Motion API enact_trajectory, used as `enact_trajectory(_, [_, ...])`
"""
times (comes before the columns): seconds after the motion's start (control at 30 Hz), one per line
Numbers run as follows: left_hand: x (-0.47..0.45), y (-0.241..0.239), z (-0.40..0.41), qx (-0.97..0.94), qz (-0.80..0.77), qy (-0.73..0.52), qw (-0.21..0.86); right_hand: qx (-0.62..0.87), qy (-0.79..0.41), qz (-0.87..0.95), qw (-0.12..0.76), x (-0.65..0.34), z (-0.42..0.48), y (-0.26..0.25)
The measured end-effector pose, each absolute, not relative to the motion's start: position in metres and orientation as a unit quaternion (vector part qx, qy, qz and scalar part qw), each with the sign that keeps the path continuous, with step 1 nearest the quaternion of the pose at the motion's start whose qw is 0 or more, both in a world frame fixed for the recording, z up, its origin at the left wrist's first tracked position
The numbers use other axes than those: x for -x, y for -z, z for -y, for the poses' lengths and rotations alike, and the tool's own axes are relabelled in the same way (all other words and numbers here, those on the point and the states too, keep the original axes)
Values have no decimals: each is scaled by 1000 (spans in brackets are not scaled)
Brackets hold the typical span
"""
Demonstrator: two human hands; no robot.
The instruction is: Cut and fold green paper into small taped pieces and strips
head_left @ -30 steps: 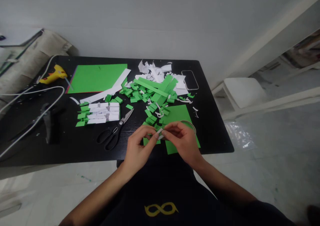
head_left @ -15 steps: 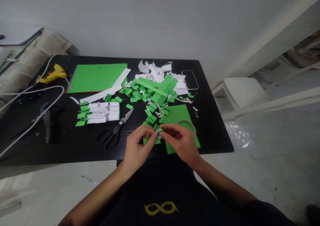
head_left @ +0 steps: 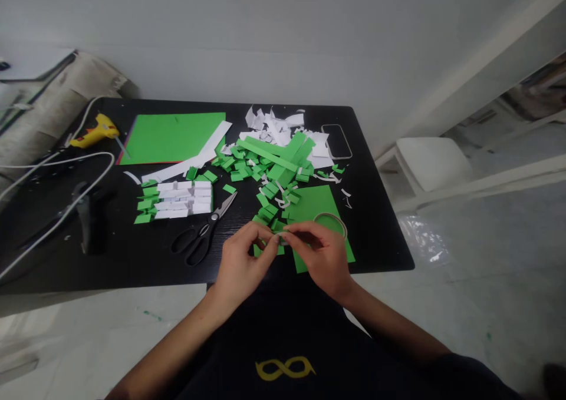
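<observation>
1. On the black table [head_left: 132, 258] we see scissors [head_left: 201, 230] left of our hands, a tape roll [head_left: 332, 220] on a green sheet [head_left: 315, 202] just behind them, and green scraps [head_left: 260, 170] farther back.
2. Our left hand [head_left: 241, 260] and right hand [head_left: 322, 254] both pinch a small paper strip [head_left: 283, 234] above the table's near edge.
3. Our fingers hide most of it.
4. Its long axis runs left to right, roughly level.

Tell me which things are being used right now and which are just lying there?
In use: left hand and right hand pinching a small paper piece; tape roll close by.
Lying about: scissors, yellow glue gun, phone, big green sheet.
</observation>
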State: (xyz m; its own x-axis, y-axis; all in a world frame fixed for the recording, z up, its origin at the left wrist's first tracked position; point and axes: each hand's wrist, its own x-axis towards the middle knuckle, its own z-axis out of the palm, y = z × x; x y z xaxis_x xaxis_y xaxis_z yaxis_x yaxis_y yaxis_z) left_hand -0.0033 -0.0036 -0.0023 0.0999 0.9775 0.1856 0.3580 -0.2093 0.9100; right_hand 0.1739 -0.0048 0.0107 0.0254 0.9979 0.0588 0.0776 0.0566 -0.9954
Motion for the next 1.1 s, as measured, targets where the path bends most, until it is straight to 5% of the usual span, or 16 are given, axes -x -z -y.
enact_trajectory(1.1, [7,2,4,-595,-500,-402,484,500,-485,524,491,-179,4,0])
